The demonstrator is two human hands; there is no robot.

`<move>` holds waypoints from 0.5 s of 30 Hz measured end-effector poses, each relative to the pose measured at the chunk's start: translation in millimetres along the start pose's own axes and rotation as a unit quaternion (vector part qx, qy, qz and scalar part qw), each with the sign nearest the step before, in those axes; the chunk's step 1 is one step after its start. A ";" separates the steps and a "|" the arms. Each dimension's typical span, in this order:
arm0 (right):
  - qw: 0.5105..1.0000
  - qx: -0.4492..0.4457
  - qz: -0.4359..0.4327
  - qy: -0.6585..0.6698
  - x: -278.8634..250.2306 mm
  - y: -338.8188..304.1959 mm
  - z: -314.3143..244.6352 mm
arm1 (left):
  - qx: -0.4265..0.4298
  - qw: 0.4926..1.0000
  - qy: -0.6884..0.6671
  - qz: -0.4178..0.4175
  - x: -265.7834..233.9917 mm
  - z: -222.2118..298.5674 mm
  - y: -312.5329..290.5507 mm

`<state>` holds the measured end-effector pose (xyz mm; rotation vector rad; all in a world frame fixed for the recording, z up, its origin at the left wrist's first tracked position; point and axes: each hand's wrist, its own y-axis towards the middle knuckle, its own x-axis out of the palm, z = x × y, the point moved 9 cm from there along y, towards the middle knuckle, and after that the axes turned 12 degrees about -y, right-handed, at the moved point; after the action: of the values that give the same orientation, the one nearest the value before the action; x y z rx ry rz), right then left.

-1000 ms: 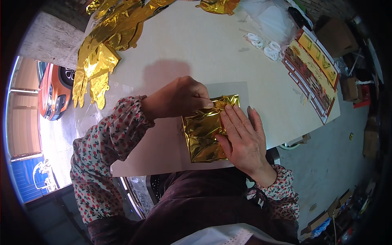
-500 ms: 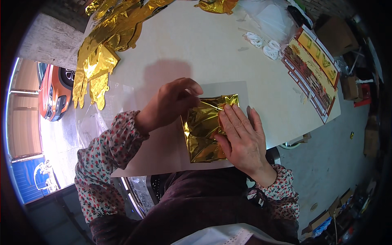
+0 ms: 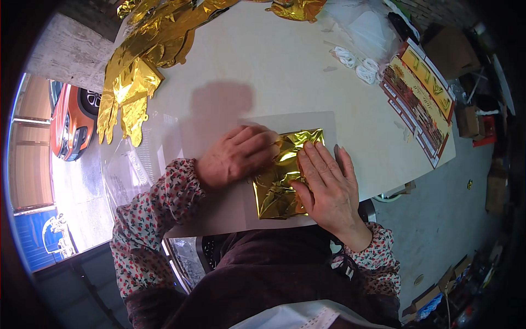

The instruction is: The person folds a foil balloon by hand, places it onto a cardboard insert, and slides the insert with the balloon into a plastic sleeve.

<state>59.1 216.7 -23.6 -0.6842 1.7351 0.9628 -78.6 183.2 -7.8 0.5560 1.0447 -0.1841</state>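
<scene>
A gold foil balloon (image 3: pixel 272 198), folded into a creased, shiny rectangle, lies near the table's front edge. Across its right part my right hand (image 3: pixel 332 189) rests flat, with fingers stretched out and thumb apart. My left hand (image 3: pixel 239 154) is curled closed at the upper left edge of the foil; its fingertips press on it, and the thumb is hidden beneath. Under the foil is a sheet of thin clear plastic (image 3: pixel 329 122).
More gold foil balloons (image 3: pixel 143 77) are heaped at the far left, another (image 3: pixel 298 8) at the far edge. White string bundles (image 3: pixel 366 71), a clear plastic bag (image 3: pixel 364 24) and printed cards (image 3: pixel 419 101) occupy the right side. Clear plastic sleeves (image 3: pixel 129 167) lie left.
My left hand has come down from above onto the upper left edge of the foil, and its fingers have curled. The right hand stays flat on the foil.
</scene>
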 end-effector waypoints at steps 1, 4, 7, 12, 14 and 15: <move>1.000 0.000 -0.001 -0.001 -0.1 0.2 0.0 | 0.032 0.998 0.012 -0.057 8.7 2.6 0.5; 1.000 0.000 -0.001 -0.005 -0.9 1.4 -1.1 | 0.063 0.994 -0.011 -0.093 15.2 5.7 9.7; 1.000 0.001 0.002 -0.005 -2.4 0.8 -0.7 | 0.042 0.993 -0.018 -0.107 10.7 6.5 16.8; 1.000 0.001 0.004 -0.008 -3.0 2.8 -0.9 | 0.020 0.989 0.019 -0.142 17.8 1.0 16.7; 1.000 -0.001 0.005 -0.007 -3.2 2.5 -0.8 | 0.016 0.989 0.013 -0.149 19.6 -0.2 16.0; 1.000 -0.001 0.005 -0.008 -3.8 2.0 -0.4 | 0.017 0.989 0.013 -0.148 19.2 0.2 16.1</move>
<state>58.6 217.4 -19.4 -0.6671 1.7262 0.9742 -62.4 198.9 -18.7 0.4325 1.1492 -0.4585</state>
